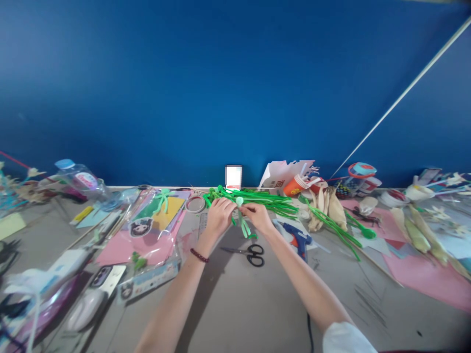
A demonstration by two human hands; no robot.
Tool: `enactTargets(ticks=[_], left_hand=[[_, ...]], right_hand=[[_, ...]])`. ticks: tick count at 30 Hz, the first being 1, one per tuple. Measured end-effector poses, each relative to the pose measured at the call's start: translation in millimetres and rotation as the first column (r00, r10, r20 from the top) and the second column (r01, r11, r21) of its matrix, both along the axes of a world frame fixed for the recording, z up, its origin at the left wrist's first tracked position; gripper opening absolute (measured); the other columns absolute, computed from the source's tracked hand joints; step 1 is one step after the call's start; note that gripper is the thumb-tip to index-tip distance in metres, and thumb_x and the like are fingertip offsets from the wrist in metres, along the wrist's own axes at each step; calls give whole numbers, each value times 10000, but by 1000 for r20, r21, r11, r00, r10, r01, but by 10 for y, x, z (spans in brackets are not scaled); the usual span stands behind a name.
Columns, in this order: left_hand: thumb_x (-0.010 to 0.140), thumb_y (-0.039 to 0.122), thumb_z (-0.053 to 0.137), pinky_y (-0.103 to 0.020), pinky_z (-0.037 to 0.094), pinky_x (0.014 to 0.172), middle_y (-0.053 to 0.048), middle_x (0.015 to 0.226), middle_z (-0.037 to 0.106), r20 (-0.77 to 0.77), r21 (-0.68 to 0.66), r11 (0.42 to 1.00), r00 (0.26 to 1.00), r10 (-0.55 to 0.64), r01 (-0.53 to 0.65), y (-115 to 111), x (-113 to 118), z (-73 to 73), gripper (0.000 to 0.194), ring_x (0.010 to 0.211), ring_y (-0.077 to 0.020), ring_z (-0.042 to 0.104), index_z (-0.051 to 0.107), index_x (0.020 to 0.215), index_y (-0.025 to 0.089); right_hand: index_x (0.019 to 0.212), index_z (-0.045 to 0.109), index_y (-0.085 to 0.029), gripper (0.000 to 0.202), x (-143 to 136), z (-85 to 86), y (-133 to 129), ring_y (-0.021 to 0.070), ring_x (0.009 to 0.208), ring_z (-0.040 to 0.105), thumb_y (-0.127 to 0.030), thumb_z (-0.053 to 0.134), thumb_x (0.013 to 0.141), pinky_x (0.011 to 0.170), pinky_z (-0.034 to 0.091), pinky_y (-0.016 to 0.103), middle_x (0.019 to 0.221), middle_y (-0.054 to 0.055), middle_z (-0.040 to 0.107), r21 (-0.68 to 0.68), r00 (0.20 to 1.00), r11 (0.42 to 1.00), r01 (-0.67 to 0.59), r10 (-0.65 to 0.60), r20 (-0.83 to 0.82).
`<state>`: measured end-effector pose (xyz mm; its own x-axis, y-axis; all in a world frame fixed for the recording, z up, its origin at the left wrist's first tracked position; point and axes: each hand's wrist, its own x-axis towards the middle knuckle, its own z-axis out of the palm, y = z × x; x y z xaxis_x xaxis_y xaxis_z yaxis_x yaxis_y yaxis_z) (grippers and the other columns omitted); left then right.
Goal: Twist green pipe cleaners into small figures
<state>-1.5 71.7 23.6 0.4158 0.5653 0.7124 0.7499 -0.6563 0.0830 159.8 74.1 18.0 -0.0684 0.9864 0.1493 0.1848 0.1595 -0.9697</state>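
Note:
Between my two hands is a pale green pipe-cleaner figure [244, 227] with a small round top and several dangling strands. My left hand [221, 214] has its fingers closed at the left of the round top, a beaded bracelet on its wrist. My right hand [256, 215] pinches the figure from the right side. Behind both hands lies a bundle of bright green pipe cleaners [272, 201]. Black-handled scissors [254, 255] rest on the table just below, blades pointing left. To the right of my right hand is a blue glue gun [300, 239].
Pink paper [110, 247] in clear plastic and a phone [110, 277] lie at left, near a plastic bottle [79, 177]. At right are orange paper cups [293, 185], dried husks [336, 211] and more pink paper [437, 279]. A blue wall [235, 88] stands behind the table.

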Motion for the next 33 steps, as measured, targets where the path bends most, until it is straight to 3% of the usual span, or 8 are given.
enactTargets(ticks=[7, 15, 18, 20, 24, 27, 30, 33], left_hand=[[859, 225, 517, -297, 371, 670, -52, 733, 637, 172, -180, 978, 976, 134, -102, -51, 127, -47, 162, 738, -188, 566, 633, 755, 181], [810, 233, 533, -271, 409, 660, -40, 709, 648, 484, -335, 939, 841, 243, -79, -140, 302, -107, 149, 668, -157, 569, 629, 711, 178], [781, 294, 551, -254, 397, 575, -16, 639, 623, 618, -501, 861, 734, 283, 90, -115, 313, -103, 187, 578, -137, 534, 622, 655, 175], [753, 359, 578, -246, 390, 536, -1, 589, 599, 717, -578, 763, 628, 304, 290, -71, 279, -89, 233, 548, -132, 517, 618, 623, 170], [731, 438, 585, -270, 445, 590, -31, 628, 625, 827, -562, 553, 423, 371, 615, 8, 166, -39, 312, 613, -158, 560, 633, 615, 152], [710, 445, 629, -274, 460, 617, -46, 689, 649, 827, -559, 457, 426, 367, 692, 20, 111, -8, 302, 645, -157, 567, 678, 682, 148], [643, 421, 714, -244, 431, 583, -16, 646, 630, 797, -604, 465, 488, 356, 647, 13, 96, -4, 269, 599, -125, 529, 696, 694, 158], [619, 413, 736, -234, 425, 584, -19, 678, 642, 792, -610, 463, 474, 384, 644, 14, 99, -13, 264, 605, -114, 528, 699, 685, 159]], right_hand=[[648, 688, -170, 293, 7, -10, -7, 168, 630, 552, -437, 598, 728, 606, 407, 263, 666, 32, 649, 188, 978, 976, 109, -139, 154], [719, 715, -164, 260, -134, -159, -56, 186, 697, 585, -410, 634, 693, 690, 447, 301, 722, 46, 681, 54, 962, 970, 239, -228, -151], [748, 726, -167, 265, -143, -186, -30, 174, 692, 580, -406, 693, 638, 696, 452, 303, 743, 38, 686, -106, 926, 978, 179, -204, -317], [762, 728, -167, 303, -127, -162, -9, 165, 665, 574, -426, 721, 604, 688, 455, 303, 727, 32, 680, -202, 901, 975, 94, -170, -399], [743, 722, -169, 366, -89, -83, 5, 178, 677, 591, -503, 724, 593, 709, 470, 317, 715, 45, 677, -263, 869, 958, -113, -32, -493], [741, 719, -172, 367, -68, -53, -4, 171, 676, 591, -512, 724, 603, 713, 467, 309, 714, 43, 672, -254, 879, 957, -143, 5, -477], [729, 713, -168, 347, -38, -40, -1, 145, 651, 573, -482, 749, 586, 694, 453, 287, 705, 27, 665, -250, 900, 962, -109, -11, -435], [744, 706, -149, 380, 9, -12, 20, 147, 655, 582, -510, 718, 623, 701, 451, 295, 713, 41, 669, -275, 884, 947, -169, 22, -467]])
